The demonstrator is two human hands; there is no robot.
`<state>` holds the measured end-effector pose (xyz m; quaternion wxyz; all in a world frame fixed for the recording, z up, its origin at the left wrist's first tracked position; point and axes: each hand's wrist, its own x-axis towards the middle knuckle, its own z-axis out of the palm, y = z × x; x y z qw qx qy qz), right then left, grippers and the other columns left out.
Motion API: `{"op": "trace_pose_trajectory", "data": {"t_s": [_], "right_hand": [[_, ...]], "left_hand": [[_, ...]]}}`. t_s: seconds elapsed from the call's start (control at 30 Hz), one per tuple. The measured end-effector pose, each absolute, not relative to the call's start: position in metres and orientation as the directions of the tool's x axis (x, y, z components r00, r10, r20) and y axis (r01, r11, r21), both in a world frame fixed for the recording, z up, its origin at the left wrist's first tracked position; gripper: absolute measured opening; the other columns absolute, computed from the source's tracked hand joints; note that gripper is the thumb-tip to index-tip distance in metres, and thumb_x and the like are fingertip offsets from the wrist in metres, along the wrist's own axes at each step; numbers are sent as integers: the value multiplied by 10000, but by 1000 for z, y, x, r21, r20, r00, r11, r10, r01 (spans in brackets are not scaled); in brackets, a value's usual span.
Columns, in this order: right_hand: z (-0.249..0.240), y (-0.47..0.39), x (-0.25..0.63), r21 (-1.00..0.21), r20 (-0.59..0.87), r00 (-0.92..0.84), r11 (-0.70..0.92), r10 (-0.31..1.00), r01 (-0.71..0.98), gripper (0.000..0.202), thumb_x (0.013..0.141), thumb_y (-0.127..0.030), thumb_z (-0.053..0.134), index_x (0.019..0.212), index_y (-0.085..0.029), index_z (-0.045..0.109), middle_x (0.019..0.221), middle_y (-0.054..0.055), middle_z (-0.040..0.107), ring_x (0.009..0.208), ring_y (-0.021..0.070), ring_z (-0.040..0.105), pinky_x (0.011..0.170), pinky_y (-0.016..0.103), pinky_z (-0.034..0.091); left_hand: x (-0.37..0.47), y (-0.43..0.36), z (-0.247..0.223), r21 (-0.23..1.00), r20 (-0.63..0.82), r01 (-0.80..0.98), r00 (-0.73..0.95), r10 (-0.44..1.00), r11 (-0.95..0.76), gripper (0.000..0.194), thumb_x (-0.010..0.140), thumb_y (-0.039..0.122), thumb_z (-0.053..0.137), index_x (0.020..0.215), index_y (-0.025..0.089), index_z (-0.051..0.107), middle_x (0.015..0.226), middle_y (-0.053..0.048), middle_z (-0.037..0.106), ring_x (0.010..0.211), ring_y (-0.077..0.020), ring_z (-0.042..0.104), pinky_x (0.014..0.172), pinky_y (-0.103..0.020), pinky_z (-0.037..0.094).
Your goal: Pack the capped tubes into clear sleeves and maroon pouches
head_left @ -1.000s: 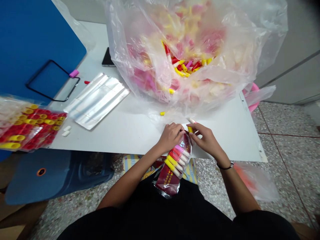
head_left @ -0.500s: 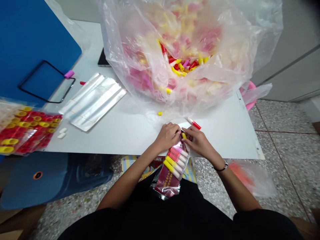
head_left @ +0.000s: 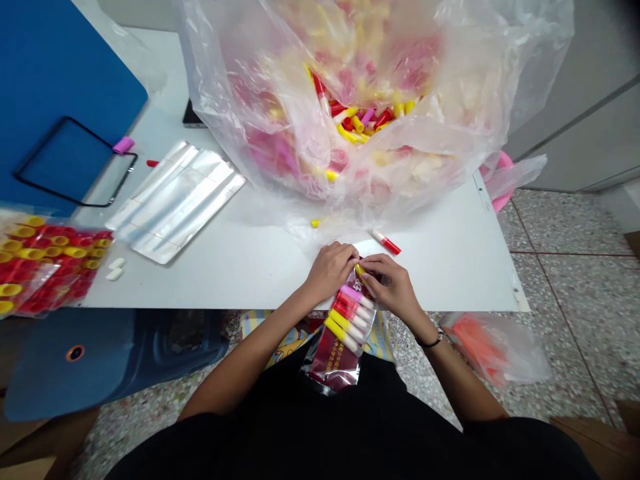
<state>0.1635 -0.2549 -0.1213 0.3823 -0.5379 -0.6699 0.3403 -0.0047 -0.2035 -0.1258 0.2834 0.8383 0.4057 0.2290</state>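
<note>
Our left hand [head_left: 332, 270] has its grip clamped on the top edge of a flat dark-red and clear plastic pouch [head_left: 333, 363], which slopes from the tabletop's [head_left: 270, 267] near edge toward our lap. Our right hand [head_left: 394, 283] pinches a small yellow cylinder [head_left: 359, 269] at the pouch's mouth. Through the clear plastic we see a row of white-ended pink, red and yellow tubes [head_left: 350, 321]. Beyond our right hand lies a slim red-and-white tube [head_left: 387, 243].
</note>
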Motion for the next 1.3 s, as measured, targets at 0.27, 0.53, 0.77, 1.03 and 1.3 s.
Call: {"op": "trace_pose_trajectory", "data": {"t_s": [0.27,0.53,0.77,1.03,1.3], "right_hand": [[-126,-263,158,-934,-4,-197,66,980,351,433,847,-207,546,1242,-221,371,911,30,696,934,185,643,838,338,492],[-109,-210,204,-561,297,-68,231,953,795,204,845,-280,550,1006,-176,619,980,102,631,893,223,575,808,379,472],[-102,-199,216,-756,136,-117,180,984,629,207,795,-276,617,971,-173,582,826,43,621,752,160,590,659,286,481],[-86,-210,224,-969,25,44,14,999,246,256,654,-325,781,780,-151,641,742,19,617,602,95,550,511,208,436],[-107,-211,179,-891,109,-112,147,988,430,408,793,-307,644,1174,-195,550,768,-1,616,670,124,580,627,251,483]], "left_hand": [[2,-213,-124,639,141,630,468,873,-441,115,943,198,411,878,199,506,933,-11,616,880,-192,514,777,-337,333],[1,-214,-126,632,172,624,466,868,-460,163,968,228,355,875,194,484,894,-11,598,841,-183,500,761,-331,323],[0,-214,-126,649,170,615,458,873,-449,175,970,227,346,868,196,484,893,-5,599,833,-174,503,754,-321,323],[0,-214,-128,660,169,607,453,875,-442,167,971,250,357,881,202,489,907,-6,613,864,-177,520,770,-322,329],[-1,-215,-127,649,168,613,463,870,-451,172,973,253,342,919,202,497,933,-12,612,881,-179,529,785,-327,336]]}}
